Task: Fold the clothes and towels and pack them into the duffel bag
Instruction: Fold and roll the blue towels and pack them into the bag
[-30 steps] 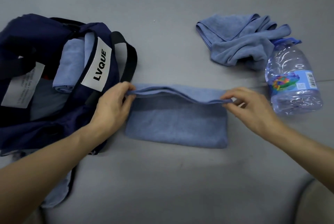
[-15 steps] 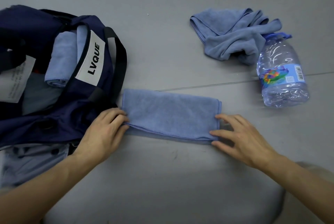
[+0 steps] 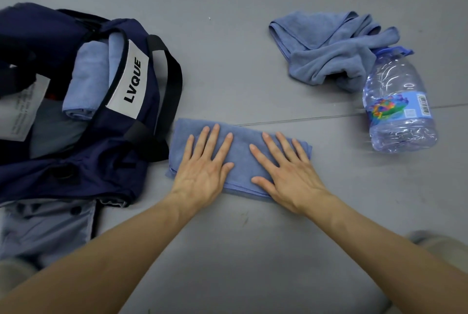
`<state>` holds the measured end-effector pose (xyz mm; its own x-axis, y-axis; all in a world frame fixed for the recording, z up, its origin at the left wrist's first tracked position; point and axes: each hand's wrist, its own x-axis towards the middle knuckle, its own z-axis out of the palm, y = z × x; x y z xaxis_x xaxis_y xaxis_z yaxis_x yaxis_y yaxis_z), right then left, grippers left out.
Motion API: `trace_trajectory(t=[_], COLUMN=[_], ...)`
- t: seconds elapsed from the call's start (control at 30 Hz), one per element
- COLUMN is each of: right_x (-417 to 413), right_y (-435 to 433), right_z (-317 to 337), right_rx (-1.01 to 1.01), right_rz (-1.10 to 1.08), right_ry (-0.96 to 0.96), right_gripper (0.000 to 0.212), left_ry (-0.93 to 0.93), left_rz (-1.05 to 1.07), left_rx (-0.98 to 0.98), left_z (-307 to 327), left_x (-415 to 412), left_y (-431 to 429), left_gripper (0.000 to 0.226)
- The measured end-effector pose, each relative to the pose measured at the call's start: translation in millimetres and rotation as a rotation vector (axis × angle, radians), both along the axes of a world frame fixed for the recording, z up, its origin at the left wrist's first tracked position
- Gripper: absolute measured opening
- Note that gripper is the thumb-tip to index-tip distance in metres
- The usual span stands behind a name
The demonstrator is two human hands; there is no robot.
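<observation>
Just right of the bag (image 3: 126,161) the folded towel (image 3: 240,154) lies flat on the floor (image 3: 253,250). The left hand (image 3: 202,174) and right hand (image 3: 288,177) press on it, fingers straight and spread, gripping nothing. Farther right of the bag, well apart from the hands, a crumpled towel (image 3: 326,47) touches a bottle (image 3: 400,111). Bare floor borders the folded towel's near edge. Half a second ago the hands were at its ends.

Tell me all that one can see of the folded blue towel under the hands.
The folded towel is light blue, fleecy cloth, folded in layers into a flat rectangle. It lies on the grey surface, beside the navy duffel bag. The left hand and right hand press flat on it, fingers straight.
</observation>
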<state>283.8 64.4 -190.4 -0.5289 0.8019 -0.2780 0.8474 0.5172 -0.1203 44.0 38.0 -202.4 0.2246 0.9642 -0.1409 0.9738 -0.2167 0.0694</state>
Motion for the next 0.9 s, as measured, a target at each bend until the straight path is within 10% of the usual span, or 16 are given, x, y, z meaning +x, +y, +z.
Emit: trace_trajectory(t=[0.23, 0.6, 0.9], right_x=[-17, 9, -29], right_y=[-69, -75, -75], right_z=[15, -1, -3], right_rx=[0.0, 0.002, -0.045], right_rz=[-0.157, 0.192, -0.031], right_ry=[0.005, 0.067, 0.05], right_gripper=[0.076, 0.08, 0.082], left_ry=[0.14, -0.18, -0.196], left_rz=[-0.047, -0.024, -0.102], left_rx=[0.075, 0.025, 0.093], left_z=[14, 7, 5], left_x=[-20, -2, -27], left_y=[56, -62, -87], left_gripper=[0.068, 0.06, 0.046])
